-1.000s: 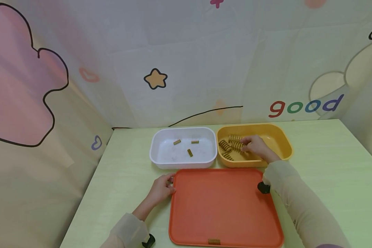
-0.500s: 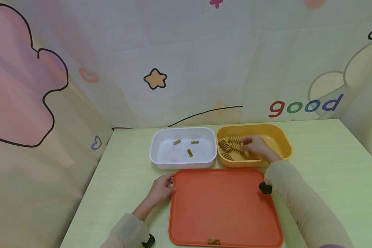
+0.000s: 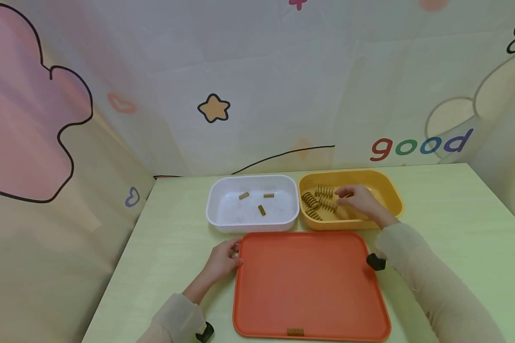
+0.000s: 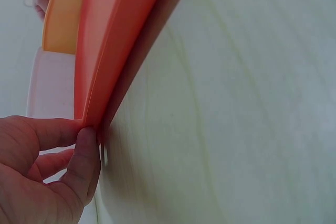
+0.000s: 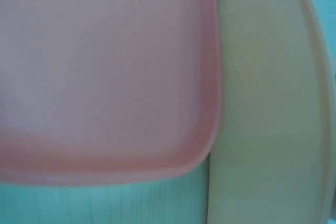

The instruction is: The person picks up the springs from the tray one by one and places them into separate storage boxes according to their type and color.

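Note:
My left hand (image 3: 222, 261) pinches the left rim of an orange tray (image 3: 311, 281). In the left wrist view the thumb and fingers (image 4: 84, 156) meet on the tray's edge. My right hand (image 3: 360, 200) is over the yellow bin (image 3: 382, 200), its fingertips just right of several large brass coil springs (image 3: 327, 204). Finger and thumb look apart, with no spring visible between them. The right wrist view shows the tray (image 5: 105, 66) and the bin's wall (image 5: 268, 108), but not the hand. One smaller spring (image 3: 295, 332) lies at the tray's near edge.
Left of the yellow bin stands a white bin (image 3: 223, 209) holding three small springs (image 3: 262, 210). Both bins sit behind the tray on a pale green table (image 3: 176, 228). A printed cloth (image 3: 262, 95) hangs behind the table.
My right hand has drawn slightly right, away from the large springs, and the right forearm has shifted right. The left hand stays on the tray rim.

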{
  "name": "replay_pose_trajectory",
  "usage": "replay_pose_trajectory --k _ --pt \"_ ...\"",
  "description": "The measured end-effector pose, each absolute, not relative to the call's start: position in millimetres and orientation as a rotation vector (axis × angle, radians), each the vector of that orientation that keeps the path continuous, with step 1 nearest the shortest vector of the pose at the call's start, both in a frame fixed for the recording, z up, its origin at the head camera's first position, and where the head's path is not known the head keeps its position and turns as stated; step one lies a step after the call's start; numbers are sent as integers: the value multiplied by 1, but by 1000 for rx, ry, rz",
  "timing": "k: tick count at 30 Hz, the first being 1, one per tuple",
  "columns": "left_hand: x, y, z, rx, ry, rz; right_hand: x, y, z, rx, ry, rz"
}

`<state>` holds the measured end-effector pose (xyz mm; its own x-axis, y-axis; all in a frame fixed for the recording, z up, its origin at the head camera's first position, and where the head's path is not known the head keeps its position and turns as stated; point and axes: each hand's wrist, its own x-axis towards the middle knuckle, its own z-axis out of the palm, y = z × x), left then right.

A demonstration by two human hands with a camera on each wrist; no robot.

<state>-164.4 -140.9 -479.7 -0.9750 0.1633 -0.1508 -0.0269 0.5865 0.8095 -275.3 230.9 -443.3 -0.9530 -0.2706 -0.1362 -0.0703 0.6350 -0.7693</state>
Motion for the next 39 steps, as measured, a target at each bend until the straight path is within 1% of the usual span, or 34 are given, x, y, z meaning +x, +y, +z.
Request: replay_pose_trajectory --k 30,39 --pt "-165 -141 -480 135 2638 1276 -254 233 -424 -412 2587 -1303" --pt "-164 -140 -478 108 2633 1280 -248 231 -427 -379 2562 -1335"
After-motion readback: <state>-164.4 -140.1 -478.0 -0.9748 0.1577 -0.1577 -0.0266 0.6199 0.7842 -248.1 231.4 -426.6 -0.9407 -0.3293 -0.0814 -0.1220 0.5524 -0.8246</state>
